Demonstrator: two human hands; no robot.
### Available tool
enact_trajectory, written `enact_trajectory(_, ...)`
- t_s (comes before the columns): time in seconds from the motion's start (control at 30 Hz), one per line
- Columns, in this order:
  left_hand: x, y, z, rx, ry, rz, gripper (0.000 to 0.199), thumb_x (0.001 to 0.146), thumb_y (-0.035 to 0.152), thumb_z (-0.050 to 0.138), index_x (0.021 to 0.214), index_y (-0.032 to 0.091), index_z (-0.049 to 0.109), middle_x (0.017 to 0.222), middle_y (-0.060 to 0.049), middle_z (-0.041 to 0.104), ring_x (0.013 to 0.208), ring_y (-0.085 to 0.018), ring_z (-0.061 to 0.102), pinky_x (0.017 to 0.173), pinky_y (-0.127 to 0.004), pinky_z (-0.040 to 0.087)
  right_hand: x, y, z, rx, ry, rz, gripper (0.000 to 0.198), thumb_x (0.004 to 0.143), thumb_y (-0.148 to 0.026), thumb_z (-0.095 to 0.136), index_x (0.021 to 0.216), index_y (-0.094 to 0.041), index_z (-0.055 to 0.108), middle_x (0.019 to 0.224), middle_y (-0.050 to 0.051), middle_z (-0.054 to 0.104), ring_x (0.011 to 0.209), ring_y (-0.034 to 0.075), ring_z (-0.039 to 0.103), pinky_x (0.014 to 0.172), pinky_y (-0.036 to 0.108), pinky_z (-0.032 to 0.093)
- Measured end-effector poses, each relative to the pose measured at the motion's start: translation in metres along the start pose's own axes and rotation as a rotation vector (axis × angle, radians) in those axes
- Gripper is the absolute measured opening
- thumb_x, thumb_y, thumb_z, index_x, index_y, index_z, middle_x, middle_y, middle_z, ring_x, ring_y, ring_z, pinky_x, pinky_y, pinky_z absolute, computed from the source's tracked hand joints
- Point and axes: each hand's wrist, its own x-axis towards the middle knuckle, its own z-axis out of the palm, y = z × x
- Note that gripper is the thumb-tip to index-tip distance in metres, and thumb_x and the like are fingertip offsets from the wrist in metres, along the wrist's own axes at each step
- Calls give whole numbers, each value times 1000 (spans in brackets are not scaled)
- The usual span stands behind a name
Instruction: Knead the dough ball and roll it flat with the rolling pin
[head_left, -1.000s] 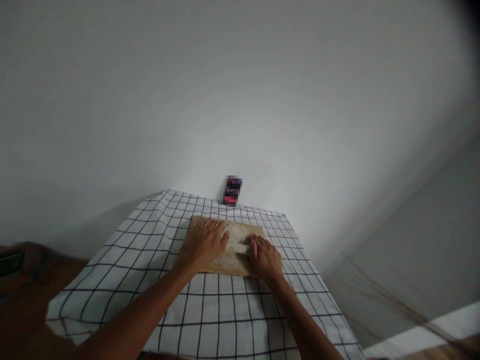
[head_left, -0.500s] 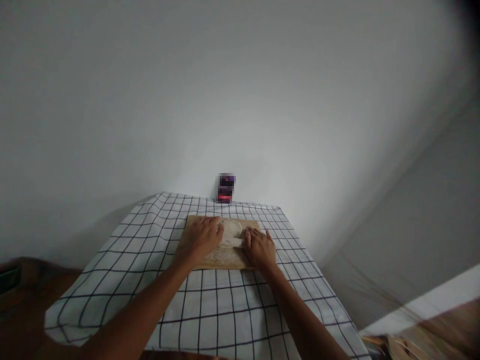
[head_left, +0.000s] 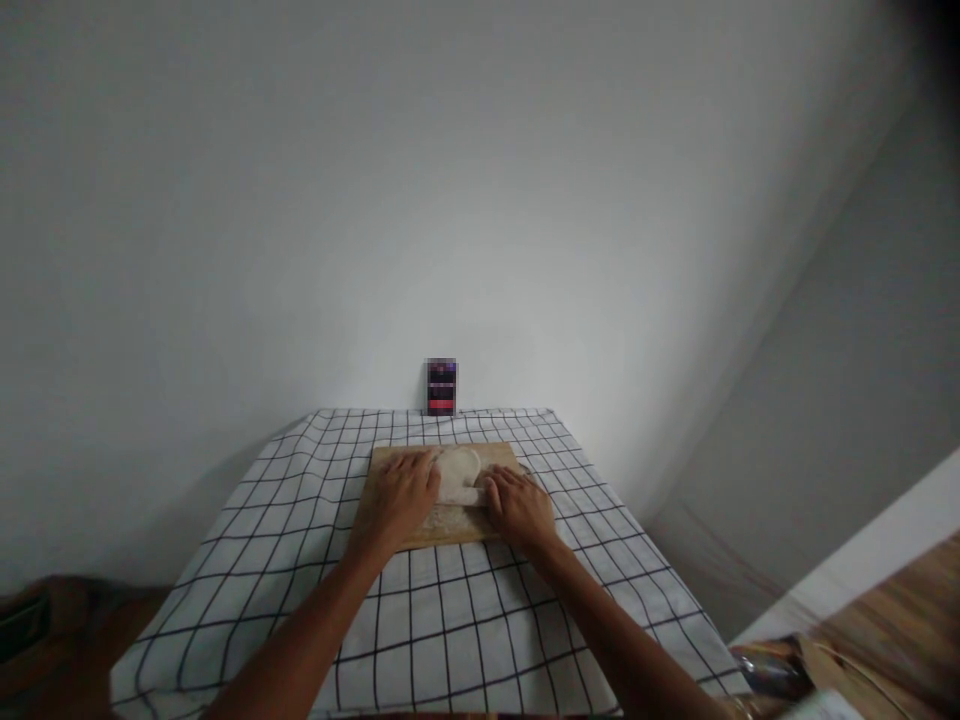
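Note:
A round, flat sheet of pale dough (head_left: 459,465) lies on the wooden board (head_left: 431,537), which is dusted with flour. Across the near part of the dough runs a flour-whitened rolling pin (head_left: 466,497); only its middle shows between my hands. My left hand (head_left: 407,490) covers the pin's left end, fingers reaching forward over it beside the dough's left edge. At the other end, my right hand (head_left: 517,505) is closed over the pin with its fingers curved down. Both palms hide the ends of the pin.
A black-and-white checked cloth (head_left: 420,640) covers the table. A small dark packet or box (head_left: 441,388), blurred out, stands at the back against the white wall (head_left: 450,200). Lower right, past the table edge, several unclear items (head_left: 780,670) lie near a wooden floor.
My view has tilted slightly, so the table and board sit a little lower. Both hands stay on the rolling pin, with only a slight shift over the dough.

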Motion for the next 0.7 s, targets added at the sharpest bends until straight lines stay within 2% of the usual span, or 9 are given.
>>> enact_trajectory(0.17,-14,2,2,15,3,-2,36,103,25,43,128,15,67,129,-13,75,122,-26,66,113,-43,47,-14,-4,-2,-55,38,2,42,111,-47,35,110,-25,71,124,8,72,118,24,62,101,37,46)
enact_trajectory(0.27,-17,3,0,16,-16,-15,37,104,25,41,129,14,67,133,-13,73,126,-25,65,115,-41,46,-8,-3,-7,-101,21,13,44,110,-48,37,101,-22,71,110,11,73,107,24,65,94,35,47)
enact_trajectory(0.4,-9,2,-6,38,-97,-56,39,104,27,42,133,16,66,134,-12,73,126,-25,67,113,-39,48,24,3,-18,-90,-78,-1,51,111,-44,32,97,-19,75,104,12,76,92,23,72,82,32,49)
enact_trajectory(0.53,8,-2,-7,35,-101,-92,38,104,26,42,132,16,66,132,-12,75,125,-24,68,112,-37,49,69,10,-29,-122,-179,-21,66,111,-49,26,92,-18,81,98,15,80,93,26,75,83,34,51)
enact_trajectory(0.7,18,-8,1,76,-107,-81,35,103,25,44,130,20,66,132,-12,75,124,-26,69,109,-38,51,110,20,-18,-91,-220,-59,56,108,-48,35,94,-20,82,102,12,80,99,26,75,86,34,52)
